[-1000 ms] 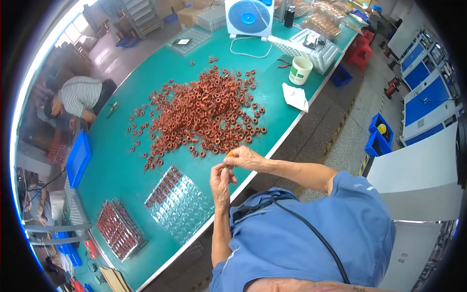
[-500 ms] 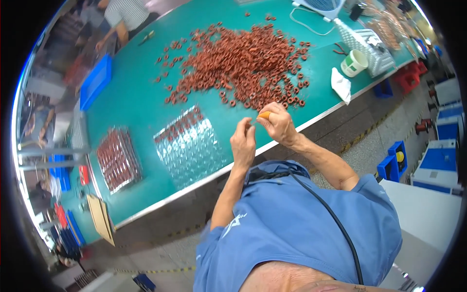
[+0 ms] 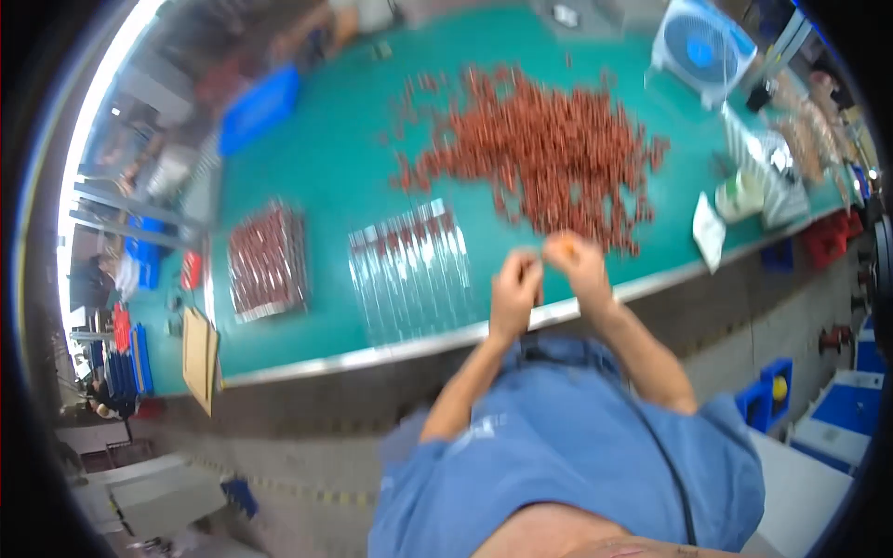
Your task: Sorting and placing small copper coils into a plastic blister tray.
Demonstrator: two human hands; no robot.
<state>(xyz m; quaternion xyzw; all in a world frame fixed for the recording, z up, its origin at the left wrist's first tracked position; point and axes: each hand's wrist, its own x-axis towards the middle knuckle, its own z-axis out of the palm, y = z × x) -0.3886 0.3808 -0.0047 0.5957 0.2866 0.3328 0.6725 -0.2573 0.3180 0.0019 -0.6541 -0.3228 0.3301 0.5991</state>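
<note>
Person wore a blue short-sleeved shirt (image 3: 567, 456), forearms bare; thin dark cord (image 3: 665, 456), possibly a cable, crossed its front.

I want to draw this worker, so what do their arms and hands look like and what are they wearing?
Both hands, left hand and right hand, are bare: no gloves show. The forearms are bare too. The person wears a blue short-sleeved shirt, and a thin dark cord runs down its front. The picture is too blurred to show rings or a watch.

Bare green table (image 3: 344, 177) lies between ring pile (image 3: 549, 149) and trays (image 3: 414, 270).
</note>
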